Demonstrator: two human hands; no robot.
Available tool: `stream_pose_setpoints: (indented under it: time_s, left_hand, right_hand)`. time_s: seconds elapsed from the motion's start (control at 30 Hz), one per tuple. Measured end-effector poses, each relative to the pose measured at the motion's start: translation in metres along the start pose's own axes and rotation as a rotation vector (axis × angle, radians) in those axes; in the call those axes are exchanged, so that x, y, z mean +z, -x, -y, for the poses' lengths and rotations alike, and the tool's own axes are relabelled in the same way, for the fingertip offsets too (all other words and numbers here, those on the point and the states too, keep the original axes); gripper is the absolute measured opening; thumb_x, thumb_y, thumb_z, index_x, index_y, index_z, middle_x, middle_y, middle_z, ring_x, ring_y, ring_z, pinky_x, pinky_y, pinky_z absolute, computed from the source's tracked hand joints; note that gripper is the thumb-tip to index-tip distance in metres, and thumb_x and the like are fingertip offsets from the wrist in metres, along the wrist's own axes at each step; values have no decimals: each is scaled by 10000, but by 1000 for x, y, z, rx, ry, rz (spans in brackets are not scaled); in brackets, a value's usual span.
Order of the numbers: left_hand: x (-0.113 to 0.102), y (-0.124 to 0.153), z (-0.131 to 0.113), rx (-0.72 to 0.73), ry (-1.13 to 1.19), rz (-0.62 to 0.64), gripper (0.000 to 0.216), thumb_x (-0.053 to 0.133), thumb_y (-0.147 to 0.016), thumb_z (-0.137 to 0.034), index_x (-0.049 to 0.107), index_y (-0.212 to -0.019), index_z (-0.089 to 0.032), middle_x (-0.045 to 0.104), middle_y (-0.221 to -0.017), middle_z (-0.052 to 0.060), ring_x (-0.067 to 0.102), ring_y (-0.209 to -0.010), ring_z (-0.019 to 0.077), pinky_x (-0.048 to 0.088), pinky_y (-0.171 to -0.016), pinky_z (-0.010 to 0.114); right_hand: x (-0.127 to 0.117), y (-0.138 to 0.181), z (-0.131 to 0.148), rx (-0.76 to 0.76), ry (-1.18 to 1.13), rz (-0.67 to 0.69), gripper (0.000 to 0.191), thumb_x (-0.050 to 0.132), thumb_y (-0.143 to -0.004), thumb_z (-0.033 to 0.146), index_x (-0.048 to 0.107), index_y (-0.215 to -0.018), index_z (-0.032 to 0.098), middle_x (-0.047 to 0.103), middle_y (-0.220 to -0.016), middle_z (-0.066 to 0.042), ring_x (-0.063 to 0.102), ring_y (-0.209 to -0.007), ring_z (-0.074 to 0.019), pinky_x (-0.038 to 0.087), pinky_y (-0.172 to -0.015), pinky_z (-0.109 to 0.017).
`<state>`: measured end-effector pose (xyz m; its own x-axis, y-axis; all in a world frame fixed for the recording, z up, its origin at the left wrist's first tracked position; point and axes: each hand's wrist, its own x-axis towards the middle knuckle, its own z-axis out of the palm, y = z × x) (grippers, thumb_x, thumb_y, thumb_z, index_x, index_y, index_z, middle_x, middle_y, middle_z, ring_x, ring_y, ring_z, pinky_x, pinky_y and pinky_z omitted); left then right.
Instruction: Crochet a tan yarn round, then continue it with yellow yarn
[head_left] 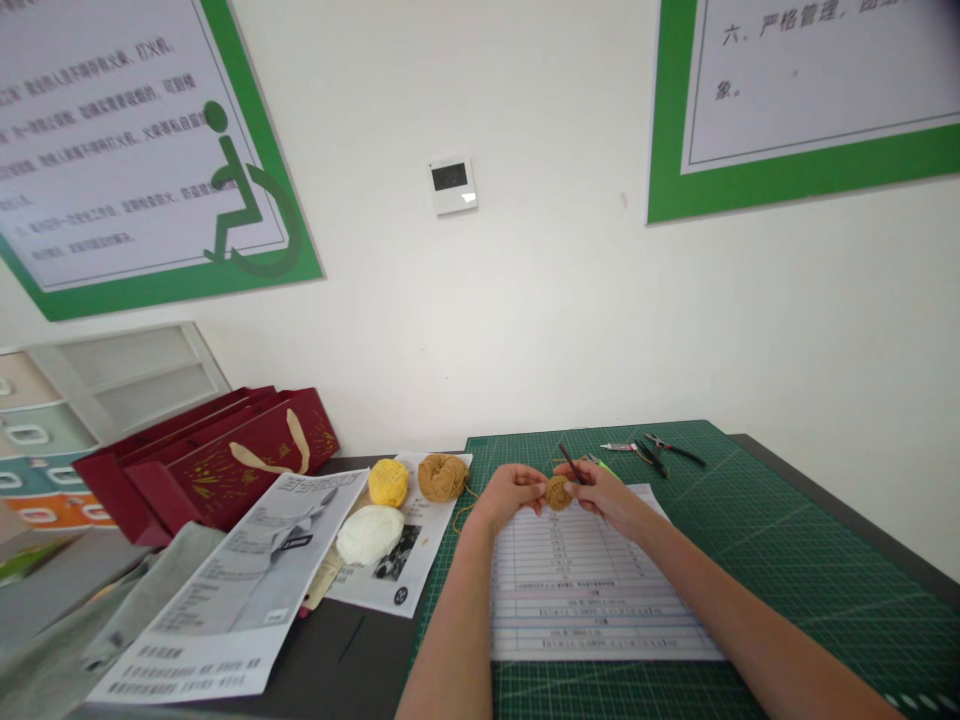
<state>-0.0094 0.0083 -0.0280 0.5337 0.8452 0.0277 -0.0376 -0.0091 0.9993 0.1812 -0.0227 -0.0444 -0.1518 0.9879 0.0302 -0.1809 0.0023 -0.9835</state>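
Left hand (511,491) and right hand (602,491) nearly meet, both apparently pinching.

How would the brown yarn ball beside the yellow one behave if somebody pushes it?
The brown yarn ball would probably roll unevenly, being rounded but lumpy. Its wound surface suggests something light and squashy. The loose strand nearby might drag.
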Motion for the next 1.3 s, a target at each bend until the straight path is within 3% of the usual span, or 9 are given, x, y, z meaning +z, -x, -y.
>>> stream_pose_setpoints:
  time_s: [0.4, 0.73, 0.9, 1.03, 1.13, 1.3]
  left_hand:
    - [0, 4, -5, 42, -82, 55, 236, 751, -663, -290, 673, -777, -99, 655, -645, 47, 590, -534, 130, 454, -569, 263]
    - [-2, 5, -5, 46, -156, 73, 306, 721, -710, -393, 691, -784, -98, 650, -632, 54, 571, -529, 122, 414, -539, 243]
    - [2, 5, -9, 15, -39, 32, 281, 744, -679, -373, 677, -746, -108, 637, -612, 35, 548, -513, 107, 417, -532, 239]
    - [5, 5, -11, -12, 69, -66, 275, 780, -612, -337, 652, -696, -109, 621, -568, 27, 547, -500, 112, 428, -521, 245]
    - [4, 4, -10, -13, 86, -123, 270, 771, -611, -329, 647, -698, -105, 613, -553, 18, 532, -474, 103, 427, -512, 244]
    - [0, 3, -9, 2, 102, -186, 257, 751, -633, -327, 638, -701, -107, 611, -546, 14, 532, -459, 99, 416, -504, 235]
  right_hand:
    - [1, 3, 6, -36, -7, 23, 425, 746, -553, 262, 635, -954, 178, 586, -842, 16, 320, -469, -20, 177, -428, -208]
    - [-1, 2, 6, 0, -44, 28, 447, 804, -544, 333, 644, -927, 166, 605, -820, -6, 355, -497, -34, 184, -426, -203]
    - [-14, -6, 6, -32, -127, -82, 351, 764, -634, 446, 670, -800, 151, 547, -676, 9, 280, -466, -44, 191, -411, -215]
    - [-26, -11, 6, -53, -160, -169, 348, 717, -685, 506, 678, -680, 160, 535, -631, -13, 394, -539, -90, 306, -456, -219]
    - [-29, -10, 7, -95, -23, -201, 379, 669, -720, 545, 720, -750, 170, 529, -620, -8, 435, -585, -118, 347, -509, -234]
    - [-30, -3, 13, -220, 420, -177, 465, 529, -807, 602, 738, -824, 187, 440, -533, 26, 386, -533, -126, 280, -492, -241]
